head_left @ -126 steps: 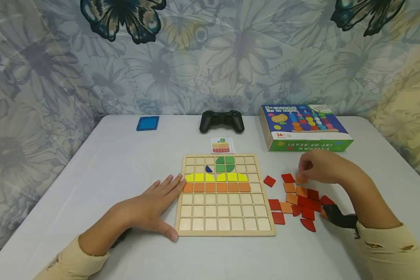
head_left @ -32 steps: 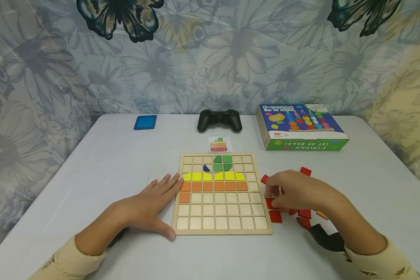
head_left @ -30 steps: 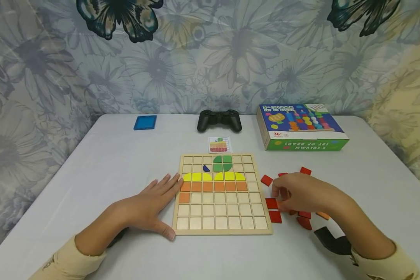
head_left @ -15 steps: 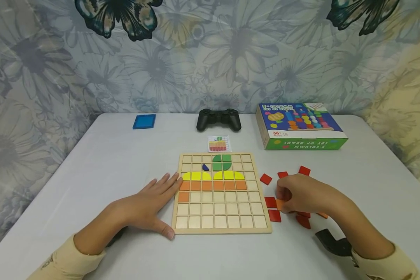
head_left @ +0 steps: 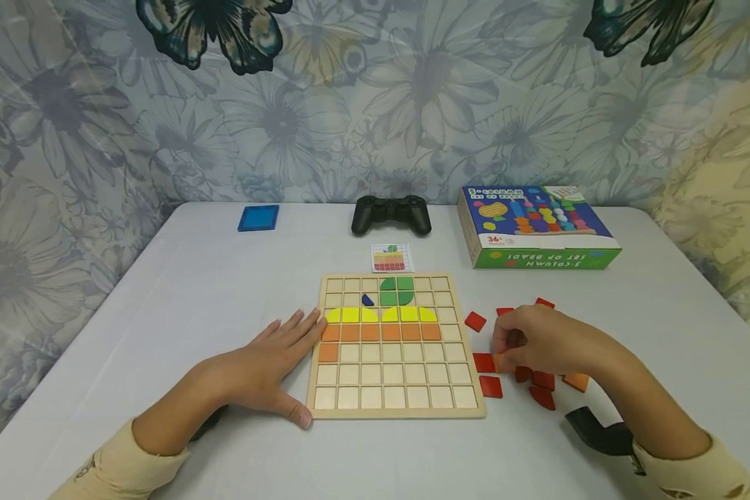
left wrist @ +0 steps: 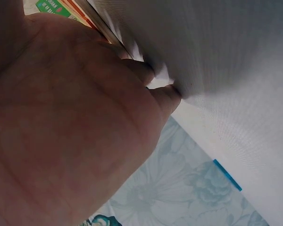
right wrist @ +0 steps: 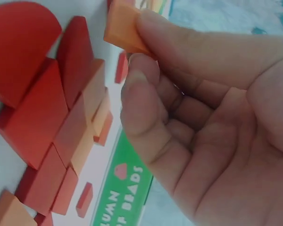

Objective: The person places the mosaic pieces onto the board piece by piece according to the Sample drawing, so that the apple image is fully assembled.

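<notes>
My left hand [head_left: 256,378] lies flat with straight fingers, its fingertips and thumb at the left edge of the wooden grid board [head_left: 400,414]. In the right wrist view, my right hand [right wrist: 193,108] pinches an orange square tile [right wrist: 122,27] between thumb and finger. The head view has that hand low over the loose tiles right of the board, covering part of them. On the board sit green pieces [head_left: 397,292], a dark blue piece [head_left: 367,300], a row of yellow pieces [head_left: 351,315], a row of orange squares [head_left: 370,332] and one orange square [head_left: 328,353] below it.
Red tiles [head_left: 490,387] and an orange tile [head_left: 576,382] lie around the right hand. Behind the board are a pattern card [head_left: 391,257], a black game controller [head_left: 391,216], a blue square case [head_left: 258,218] and a bead-set box [head_left: 540,226].
An orange square now sits at the left of the row under the orange row. My right hand has come from the pile's far side toward the board and grips another orange tile.
</notes>
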`<state>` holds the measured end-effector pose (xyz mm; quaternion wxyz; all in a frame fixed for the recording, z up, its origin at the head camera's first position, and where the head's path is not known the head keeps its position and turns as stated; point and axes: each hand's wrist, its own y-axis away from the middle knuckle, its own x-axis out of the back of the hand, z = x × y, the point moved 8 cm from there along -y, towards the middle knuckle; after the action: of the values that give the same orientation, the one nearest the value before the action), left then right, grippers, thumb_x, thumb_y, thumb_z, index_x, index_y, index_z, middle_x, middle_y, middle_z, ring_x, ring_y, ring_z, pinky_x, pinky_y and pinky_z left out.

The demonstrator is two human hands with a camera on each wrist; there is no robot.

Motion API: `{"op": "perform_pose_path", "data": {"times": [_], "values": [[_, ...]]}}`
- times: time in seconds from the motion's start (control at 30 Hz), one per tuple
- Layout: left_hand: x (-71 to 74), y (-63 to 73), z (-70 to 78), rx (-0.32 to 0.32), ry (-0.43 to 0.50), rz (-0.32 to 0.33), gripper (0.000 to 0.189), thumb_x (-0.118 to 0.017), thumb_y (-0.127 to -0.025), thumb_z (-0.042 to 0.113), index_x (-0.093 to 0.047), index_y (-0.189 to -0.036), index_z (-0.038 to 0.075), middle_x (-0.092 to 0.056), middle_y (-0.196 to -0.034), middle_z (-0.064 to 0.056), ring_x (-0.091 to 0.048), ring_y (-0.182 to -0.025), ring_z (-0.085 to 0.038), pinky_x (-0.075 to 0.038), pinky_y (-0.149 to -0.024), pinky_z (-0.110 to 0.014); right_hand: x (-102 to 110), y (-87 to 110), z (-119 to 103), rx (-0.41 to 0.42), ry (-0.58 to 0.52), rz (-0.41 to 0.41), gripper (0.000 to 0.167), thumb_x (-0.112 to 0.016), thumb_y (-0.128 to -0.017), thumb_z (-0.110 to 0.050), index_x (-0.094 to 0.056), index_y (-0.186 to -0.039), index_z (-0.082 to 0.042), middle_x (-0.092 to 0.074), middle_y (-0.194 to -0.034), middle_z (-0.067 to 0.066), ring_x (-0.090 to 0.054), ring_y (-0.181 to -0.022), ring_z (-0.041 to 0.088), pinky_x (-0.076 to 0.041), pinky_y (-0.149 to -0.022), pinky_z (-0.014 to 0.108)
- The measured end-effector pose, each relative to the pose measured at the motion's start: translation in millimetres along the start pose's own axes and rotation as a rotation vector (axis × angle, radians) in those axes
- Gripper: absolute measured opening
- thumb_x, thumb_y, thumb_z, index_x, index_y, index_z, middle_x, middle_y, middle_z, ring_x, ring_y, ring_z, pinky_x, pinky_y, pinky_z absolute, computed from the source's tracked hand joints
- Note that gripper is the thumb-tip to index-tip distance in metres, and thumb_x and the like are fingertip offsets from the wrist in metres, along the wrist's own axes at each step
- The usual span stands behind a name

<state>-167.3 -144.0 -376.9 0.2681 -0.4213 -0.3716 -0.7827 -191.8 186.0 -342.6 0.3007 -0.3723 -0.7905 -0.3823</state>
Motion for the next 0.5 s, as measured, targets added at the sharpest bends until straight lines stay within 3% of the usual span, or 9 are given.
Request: {"op": "perform_pose_path", "data": {"times": [0.13, 0.37, 0.5], "values": [[0.2, 0.8, -0.1, 0.000, 0.011, -0.004, 0.136, -0.071, -0.062, 0.080, -0.003, -0.163, 0.018, 0.007, -0.167, 0.000, 0.008, -0.152, -0.024, 0.000, -0.120, -0.052, 6.5, -1.6, -2.0, 0.039, -0.046, 0.035, 0.011, -0.077, -0.087, -0.007, -0.067, -0.087, -0.012, -0.061, -0.079, 0.000, -0.059, -0.071, 0.017, -0.054, -0.065, 0.032], [1.0, 0.4, 0.6, 0.002, 0.010, 0.005, 0.138, -0.072, -0.061, 0.080, -0.004, -0.163, 0.017, 0.005, -0.168, -0.002, 0.008, -0.152, -0.025, -0.001, -0.120, -0.051, 15.6, -8.9, -17.5, 0.115, -0.139, 0.174, 0.008, -0.078, -0.087, -0.008, -0.070, -0.089, -0.009, -0.062, -0.075, 0.000, -0.059, -0.067, 0.019, -0.053, -0.059, 0.029], [0.5, -0.2, 0.7, 0.002, 0.012, 0.000, 0.138, -0.072, -0.061, 0.080, -0.004, -0.163, 0.017, 0.006, -0.168, -0.002, 0.008, -0.152, -0.025, 0.000, -0.120, -0.052, 12.3, -15.5, -29.8, 0.129, -0.170, 0.181, 0.007, -0.078, -0.087, -0.008, -0.071, -0.088, -0.009, -0.063, -0.076, 0.000, -0.058, -0.067, 0.018, -0.051, -0.058, 0.028]]}}
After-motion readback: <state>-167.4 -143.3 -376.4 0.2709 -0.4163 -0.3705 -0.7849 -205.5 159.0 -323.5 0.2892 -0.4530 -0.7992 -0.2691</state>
